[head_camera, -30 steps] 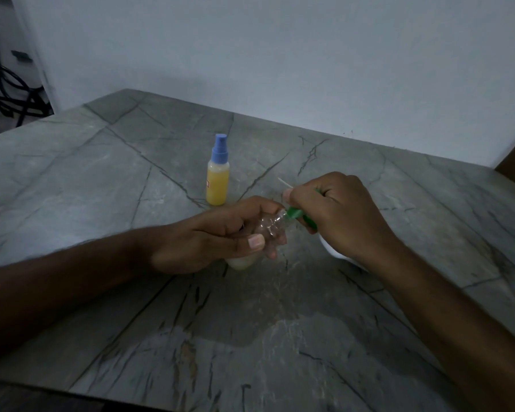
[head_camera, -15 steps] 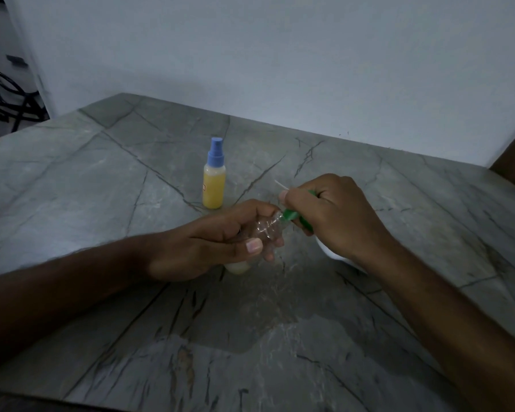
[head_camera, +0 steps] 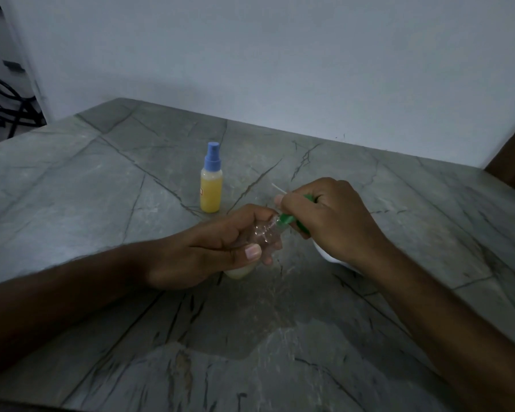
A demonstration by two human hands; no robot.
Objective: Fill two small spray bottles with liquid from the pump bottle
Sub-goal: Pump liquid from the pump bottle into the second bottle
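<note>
From my feed this looks like a plain room in a home, dimly lit: a grey veined stone table (head_camera: 369, 203) set against a bare white wall (head_camera: 280, 69), with dark cables (head_camera: 3, 105) hanging at far left; I can't tell more

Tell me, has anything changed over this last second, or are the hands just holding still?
Almost nothing changed. The left hand still grips the clear bottle, tilted, and the right hand still holds the green sprayer at its neck; nothing was taken up or let go. Any turning of the sprayer is too slight to tell. The yellow bottle stays upright behind them; its small drift in the picture comes from the camera moving.
</note>
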